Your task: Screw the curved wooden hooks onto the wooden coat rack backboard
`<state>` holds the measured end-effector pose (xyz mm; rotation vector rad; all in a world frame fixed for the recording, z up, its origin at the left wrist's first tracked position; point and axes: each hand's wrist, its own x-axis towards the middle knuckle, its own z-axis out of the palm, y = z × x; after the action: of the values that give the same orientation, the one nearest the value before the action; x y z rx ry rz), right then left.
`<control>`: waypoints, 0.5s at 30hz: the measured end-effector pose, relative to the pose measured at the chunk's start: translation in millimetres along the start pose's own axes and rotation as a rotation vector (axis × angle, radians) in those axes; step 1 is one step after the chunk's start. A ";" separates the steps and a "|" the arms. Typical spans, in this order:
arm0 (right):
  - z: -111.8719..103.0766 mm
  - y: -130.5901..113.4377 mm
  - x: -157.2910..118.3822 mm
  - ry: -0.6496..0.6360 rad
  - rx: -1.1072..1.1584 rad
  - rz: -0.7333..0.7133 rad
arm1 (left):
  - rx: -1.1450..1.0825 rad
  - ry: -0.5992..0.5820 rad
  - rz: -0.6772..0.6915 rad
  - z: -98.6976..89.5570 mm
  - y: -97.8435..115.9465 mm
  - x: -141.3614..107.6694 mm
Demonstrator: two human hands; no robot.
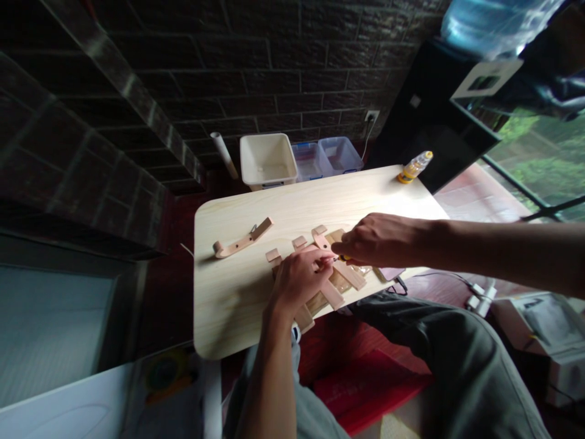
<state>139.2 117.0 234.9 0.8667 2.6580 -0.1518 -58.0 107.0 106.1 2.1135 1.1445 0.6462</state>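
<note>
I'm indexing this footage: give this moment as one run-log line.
left hand: over wooden strips | right hand: gripping yellow tool, mostly hidden | apart: lone wooden piece | far corner: bottle

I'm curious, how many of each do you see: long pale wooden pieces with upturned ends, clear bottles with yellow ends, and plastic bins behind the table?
Long pale wooden pieces with upturned ends: 4 (3 by the left hand, 1 apart)
Clear bottle with yellow ends: 1
Cream rectangular plastic bin: 1
Translucent bluish plastic bins: 2
Total: 8
</note>
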 end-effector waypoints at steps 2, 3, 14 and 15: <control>-0.9 -0.5 0.9 -0.009 -0.011 0.003 | 0.010 0.001 -0.004 -0.4 0.5 -0.1; -1.1 -0.6 1.1 -0.008 -0.011 0.004 | 0.012 -0.002 -0.004 -0.6 0.7 -0.2; 2.2 -2.0 -0.9 0.045 -0.012 0.004 | 0.029 0.001 0.006 -3.7 4.0 0.9; 2.4 -1.9 -0.8 0.043 -0.013 0.005 | 0.023 0.001 0.010 -3.6 3.8 0.9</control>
<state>139.3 114.5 232.9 0.8814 2.6934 -0.1161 -57.9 107.3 111.3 2.1394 1.1475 0.6413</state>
